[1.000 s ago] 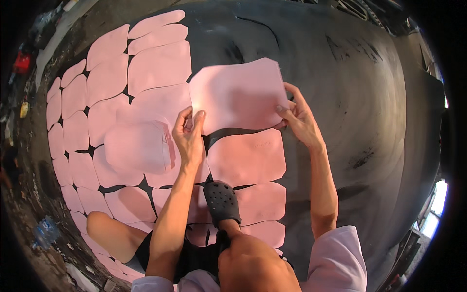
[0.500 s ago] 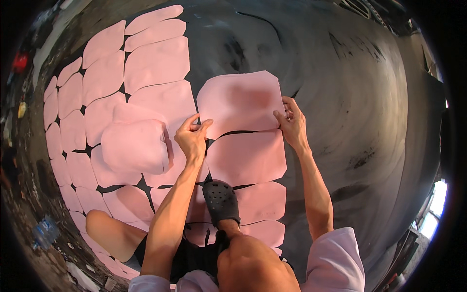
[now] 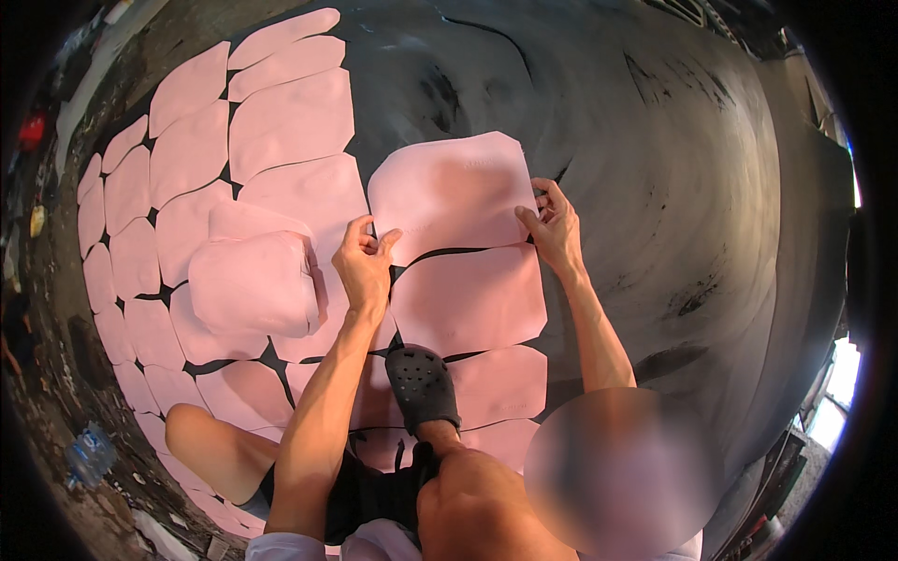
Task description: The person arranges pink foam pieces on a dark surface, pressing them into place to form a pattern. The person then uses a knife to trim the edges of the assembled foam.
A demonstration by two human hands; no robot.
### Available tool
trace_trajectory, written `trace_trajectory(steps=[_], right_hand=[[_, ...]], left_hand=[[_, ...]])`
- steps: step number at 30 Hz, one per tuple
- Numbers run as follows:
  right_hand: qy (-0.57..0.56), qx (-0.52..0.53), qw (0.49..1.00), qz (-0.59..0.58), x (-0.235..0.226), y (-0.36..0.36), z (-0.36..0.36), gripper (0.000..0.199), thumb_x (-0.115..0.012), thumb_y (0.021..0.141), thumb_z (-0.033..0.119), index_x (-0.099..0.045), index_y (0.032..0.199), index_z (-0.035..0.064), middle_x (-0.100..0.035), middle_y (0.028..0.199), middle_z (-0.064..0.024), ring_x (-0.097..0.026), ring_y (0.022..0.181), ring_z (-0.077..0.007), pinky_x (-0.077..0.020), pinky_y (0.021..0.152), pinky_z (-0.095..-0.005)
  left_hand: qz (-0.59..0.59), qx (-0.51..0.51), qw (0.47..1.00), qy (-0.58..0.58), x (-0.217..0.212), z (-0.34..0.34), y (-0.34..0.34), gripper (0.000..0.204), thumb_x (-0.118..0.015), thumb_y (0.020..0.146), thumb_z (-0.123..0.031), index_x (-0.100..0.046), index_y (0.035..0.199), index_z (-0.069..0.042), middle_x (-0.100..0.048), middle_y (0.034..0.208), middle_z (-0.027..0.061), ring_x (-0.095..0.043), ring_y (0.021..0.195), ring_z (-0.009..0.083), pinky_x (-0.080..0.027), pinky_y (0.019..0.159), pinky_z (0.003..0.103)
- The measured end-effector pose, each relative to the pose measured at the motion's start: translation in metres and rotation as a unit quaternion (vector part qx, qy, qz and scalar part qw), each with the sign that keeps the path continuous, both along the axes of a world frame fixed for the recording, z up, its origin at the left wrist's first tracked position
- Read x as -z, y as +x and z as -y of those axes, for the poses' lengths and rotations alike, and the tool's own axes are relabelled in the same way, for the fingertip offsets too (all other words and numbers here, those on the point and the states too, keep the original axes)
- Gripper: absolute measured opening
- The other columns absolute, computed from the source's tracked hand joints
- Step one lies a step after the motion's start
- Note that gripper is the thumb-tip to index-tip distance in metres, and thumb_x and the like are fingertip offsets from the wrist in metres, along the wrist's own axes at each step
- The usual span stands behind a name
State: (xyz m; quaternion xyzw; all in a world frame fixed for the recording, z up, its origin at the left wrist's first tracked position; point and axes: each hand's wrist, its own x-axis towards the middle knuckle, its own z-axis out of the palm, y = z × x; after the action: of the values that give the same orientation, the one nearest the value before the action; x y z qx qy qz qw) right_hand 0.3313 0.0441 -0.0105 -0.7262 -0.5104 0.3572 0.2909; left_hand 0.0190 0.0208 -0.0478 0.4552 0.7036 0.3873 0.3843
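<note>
Left field: rows of flat pink sheets with cut corners (image 3: 292,117), separated by narrow dark gaps.
Stack: rounded pink pile (image 3: 251,282), resting on those rows.
Left hand (image 3: 365,266): thumb over the left near edge of a single smooth pink sheet (image 3: 440,201); cannot tell whether the fingers pinch it.
Sheet position: centre, just beyond a laid piece (image 3: 468,294).
Right hand (image 3: 559,236): fingers gripping the sheet's right edge, thumb on top.
Right field: smooth dark grey surface (image 3: 673,215), scuffed.
</note>
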Motion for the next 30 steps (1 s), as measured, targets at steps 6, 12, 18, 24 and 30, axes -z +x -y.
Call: trace_trajectory(steps=[6,12,18,24,30], right_hand=[[0.059,0.016,0.983,0.173,-0.005,-0.022,0.012,0.048,-0.082,0.092,0.013,-0.066,0.137,0.0076,-0.066,0.106,-0.0127,-0.07,0.082,-0.03,-0.0592,0.08,-0.0455],[0.063,0.081,0.975,0.195,-0.033,-0.044,0.001,0.045,-0.076,0.094,0.008,-0.066,0.138,0.0069,-0.063,0.132,-0.0196,-0.069,0.113,-0.0407,-0.0576,0.099,-0.0532],[0.206,-0.238,0.921,0.231,0.01,-0.12,-0.013,0.068,-0.059,0.11,0.03,-0.044,0.173,0.0072,-0.036,0.182,-0.0179,-0.026,0.17,-0.041,-0.0139,0.139,-0.0597],[0.183,-0.242,0.919,0.251,0.053,-0.116,-0.034,0.073,-0.06,0.111,0.039,-0.041,0.174,0.0086,-0.039,0.18,-0.0155,-0.03,0.17,-0.0363,-0.016,0.138,-0.062],[0.215,-0.234,0.921,0.227,0.046,-0.132,-0.078,0.06,-0.061,0.109,0.028,-0.052,0.163,0.0028,-0.06,0.16,-0.0167,-0.045,0.157,-0.0348,-0.0173,0.137,-0.0634]], left_hand=[[-0.236,0.102,0.966,0.036,-0.008,-0.001,-0.001,0.054,-0.093,0.091,-0.023,-0.069,0.135,-0.005,-0.071,0.105,0.0126,-0.07,0.092,0.0299,-0.054,0.08,0.045],[-0.27,0.273,0.913,0.136,-0.014,-0.021,0.007,0.067,-0.071,0.105,-0.018,-0.05,0.169,-0.014,-0.041,0.173,0.0231,-0.036,0.16,0.0459,-0.028,0.131,0.062],[-0.349,0.289,0.887,0.087,0.026,-0.034,0.017,0.077,-0.049,0.115,-0.035,-0.021,0.18,-0.007,-0.016,0.188,0.0193,-0.011,0.174,0.0425,-0.006,0.137,0.069],[-0.326,0.272,0.9,0.096,0.029,-0.031,0.024,0.075,-0.048,0.115,-0.032,-0.022,0.179,-0.003,-0.017,0.188,0.0185,-0.013,0.174,0.0392,-0.006,0.137,0.067],[-0.332,0.309,0.884,0.117,0.03,-0.028,0.024,0.071,-0.047,0.116,-0.03,-0.026,0.177,-0.002,-0.024,0.186,0.0192,-0.017,0.173,0.0395,-0.011,0.138,0.065]])
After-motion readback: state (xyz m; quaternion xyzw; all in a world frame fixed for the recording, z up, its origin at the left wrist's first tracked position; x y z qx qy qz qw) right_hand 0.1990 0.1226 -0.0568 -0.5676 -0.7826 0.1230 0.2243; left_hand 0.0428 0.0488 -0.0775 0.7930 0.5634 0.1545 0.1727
